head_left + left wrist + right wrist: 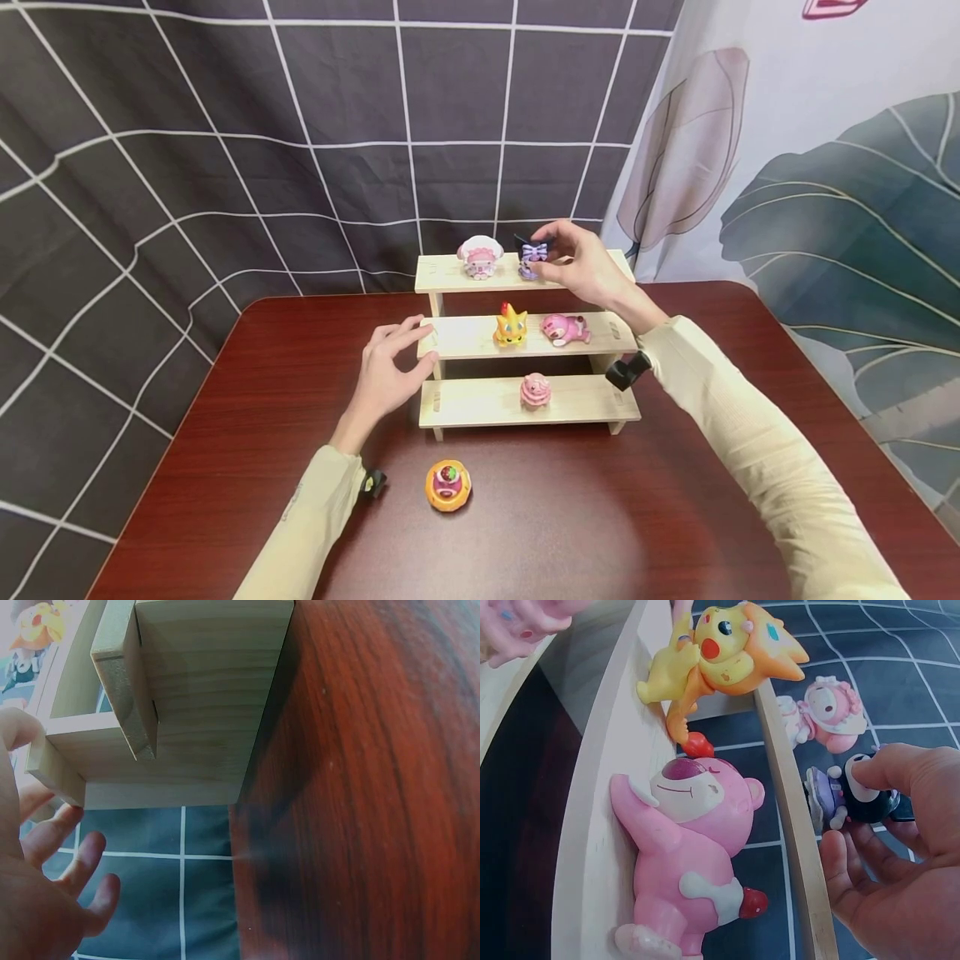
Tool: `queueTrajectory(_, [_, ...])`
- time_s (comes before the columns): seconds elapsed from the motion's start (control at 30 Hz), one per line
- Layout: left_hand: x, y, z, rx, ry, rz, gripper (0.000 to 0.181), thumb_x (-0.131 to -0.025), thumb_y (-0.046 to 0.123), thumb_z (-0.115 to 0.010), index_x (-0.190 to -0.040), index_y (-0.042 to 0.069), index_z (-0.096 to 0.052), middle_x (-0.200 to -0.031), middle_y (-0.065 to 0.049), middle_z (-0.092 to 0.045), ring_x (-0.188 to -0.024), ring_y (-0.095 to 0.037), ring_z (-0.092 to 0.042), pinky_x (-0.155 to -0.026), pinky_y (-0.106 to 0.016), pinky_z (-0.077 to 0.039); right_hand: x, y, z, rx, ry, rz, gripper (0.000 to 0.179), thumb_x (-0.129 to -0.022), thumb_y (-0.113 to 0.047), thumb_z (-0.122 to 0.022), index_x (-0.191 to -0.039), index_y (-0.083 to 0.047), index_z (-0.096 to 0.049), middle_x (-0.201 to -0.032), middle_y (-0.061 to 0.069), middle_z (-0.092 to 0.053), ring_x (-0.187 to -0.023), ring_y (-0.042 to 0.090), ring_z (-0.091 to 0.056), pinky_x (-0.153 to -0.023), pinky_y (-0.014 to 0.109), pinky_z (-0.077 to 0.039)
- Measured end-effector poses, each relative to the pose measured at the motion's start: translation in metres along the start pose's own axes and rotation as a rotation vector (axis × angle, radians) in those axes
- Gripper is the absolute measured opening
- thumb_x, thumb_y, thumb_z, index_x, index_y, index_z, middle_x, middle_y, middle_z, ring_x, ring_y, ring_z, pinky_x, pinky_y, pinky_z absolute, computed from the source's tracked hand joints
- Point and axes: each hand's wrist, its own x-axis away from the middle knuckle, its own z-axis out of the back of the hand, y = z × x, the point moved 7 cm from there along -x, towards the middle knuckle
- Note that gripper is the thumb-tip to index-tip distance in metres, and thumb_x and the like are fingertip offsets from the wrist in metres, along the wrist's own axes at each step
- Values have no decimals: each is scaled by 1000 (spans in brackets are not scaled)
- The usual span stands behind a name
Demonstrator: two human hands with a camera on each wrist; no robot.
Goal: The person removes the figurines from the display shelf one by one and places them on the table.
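My right hand pinches a black and purple figurine with a bow, at the top tier of a wooden three-tier display stand. Left of it on that tier sits a white and pink figurine. My left hand holds the left end of the middle tier, thumb in front, index finger behind, other fingers off the wood. On the middle tier are a yellow-orange figurine and a pink bear figurine lying down. A pink figurine stands on the bottom tier.
On the dark red table, in front of the stand, lies a round orange toy with a berry-like top. A dark checked cloth hangs behind the table, and a leaf-patterned curtain is at the right.
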Motion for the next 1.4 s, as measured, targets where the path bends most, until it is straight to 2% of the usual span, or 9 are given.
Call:
queueTrajectory(0.33, [0,2,1,-3,2,-9,40,-81,14,-79,-119,5,-74,-132,-13,-64,-111,-33,-53,-91,-55,-39,5,1,0,7,-4,11,36,-86,0,-73,-120,3,-60,-107,16,-63,-90,25,-60,-73,25,-46])
queueTrajectory(0.6, [-1,1,1,-7,4,-8,38,-82,14,-79,-119,5,-74,-131,-13,-64,-110,-33,-53,-91,-55,-39,12,-2,1,-16,-24,17,36,-87,2,-72,-120,4,-58,-113,16,-62,-93,26,-61,-83,31,-51])
queueTrajectory(0.97, [0,2,1,4,-4,10,39,-82,14,-78,-120,5,-74,-132,-13,-64,-112,-33,-52,-93,-55,-38,26,-4,2,-34,-18,2,35,-86,4,-72,-118,4,-59,-109,17,-63,-90,28,-62,-78,22,-52])
queueTrajectory(1.4, [1,2,0,5,0,7,39,-82,14,-79,-120,5,-74,-132,-12,-64,-112,-32,-52,-92,-56,-38,40,-5,4,-47,-10,33,35,-84,10,-71,-116,7,-58,-107,19,-64,-88,29,-62,-75,21,-52])
